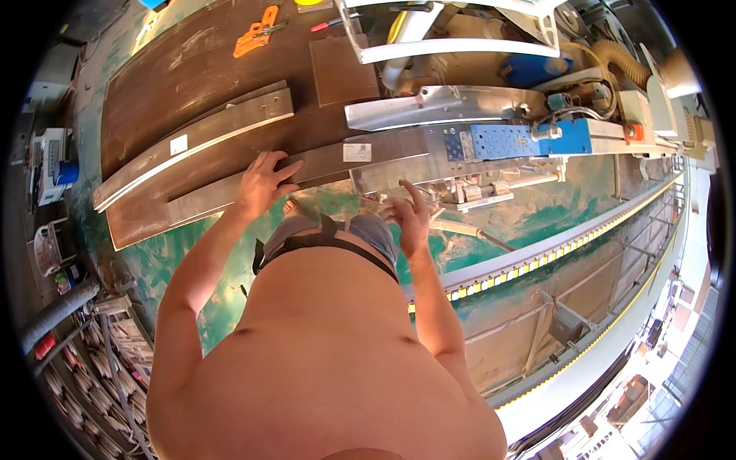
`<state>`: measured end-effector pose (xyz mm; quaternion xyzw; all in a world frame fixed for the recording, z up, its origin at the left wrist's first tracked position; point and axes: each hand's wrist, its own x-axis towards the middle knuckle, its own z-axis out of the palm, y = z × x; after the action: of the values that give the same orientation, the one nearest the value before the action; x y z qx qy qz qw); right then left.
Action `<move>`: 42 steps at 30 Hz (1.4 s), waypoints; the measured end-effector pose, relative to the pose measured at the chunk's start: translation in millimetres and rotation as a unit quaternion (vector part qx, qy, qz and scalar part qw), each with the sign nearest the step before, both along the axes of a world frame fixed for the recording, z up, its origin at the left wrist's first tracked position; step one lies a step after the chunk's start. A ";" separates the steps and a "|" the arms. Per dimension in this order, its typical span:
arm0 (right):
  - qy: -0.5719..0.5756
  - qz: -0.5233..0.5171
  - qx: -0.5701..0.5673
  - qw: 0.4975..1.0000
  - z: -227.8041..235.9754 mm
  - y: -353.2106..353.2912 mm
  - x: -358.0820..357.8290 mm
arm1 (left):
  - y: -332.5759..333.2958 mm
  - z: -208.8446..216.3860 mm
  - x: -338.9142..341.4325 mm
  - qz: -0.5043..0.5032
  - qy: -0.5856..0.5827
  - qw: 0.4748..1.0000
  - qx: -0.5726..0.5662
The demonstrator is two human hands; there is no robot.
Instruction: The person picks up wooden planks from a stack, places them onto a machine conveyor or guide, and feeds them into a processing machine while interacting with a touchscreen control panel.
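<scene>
A long narrow brown board [322,162] with a white label lies along the near edge of the dark table, its right end on the metal bed [391,170] of a machine. My left hand [264,184] is at the board's near edge, thumb and fingers spread, nothing gripped. My right hand [408,218] hovers just in front of the metal bed with the index finger stretched out and the others partly curled. Nothing shows in it. Behind the board, a stack of similar long boards [207,136] carries another white label.
On the brown table [161,84] lie an orange tool [257,32] and a square brown panel [341,70]. To the right stands the machine with a metal guide [445,106], a blue perforated plate [502,141] and a white frame [460,52]. A yellow-edged rail [537,264] runs at right.
</scene>
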<state>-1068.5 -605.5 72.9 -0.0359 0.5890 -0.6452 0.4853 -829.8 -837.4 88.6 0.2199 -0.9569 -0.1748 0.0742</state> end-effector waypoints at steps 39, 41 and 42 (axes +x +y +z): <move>0.001 -0.074 -0.009 0.997 -4.8 -73.1 -32.2 | -38.0 17.0 151.1 0.195 -0.099 0.974 0.058; 0.008 -0.072 -0.010 0.997 -4.8 -72.7 -34.0 | -36.4 21.0 149.7 0.202 -0.131 0.968 0.066; 0.008 -0.073 -0.012 0.997 -6.1 -72.1 -34.5 | -36.8 21.2 150.7 0.201 -0.130 0.969 0.064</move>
<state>-1103.0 -677.6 66.7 -0.0038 0.5860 -0.6859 0.4315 -679.2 -874.2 109.8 0.4325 -0.8815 -0.1868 -0.0314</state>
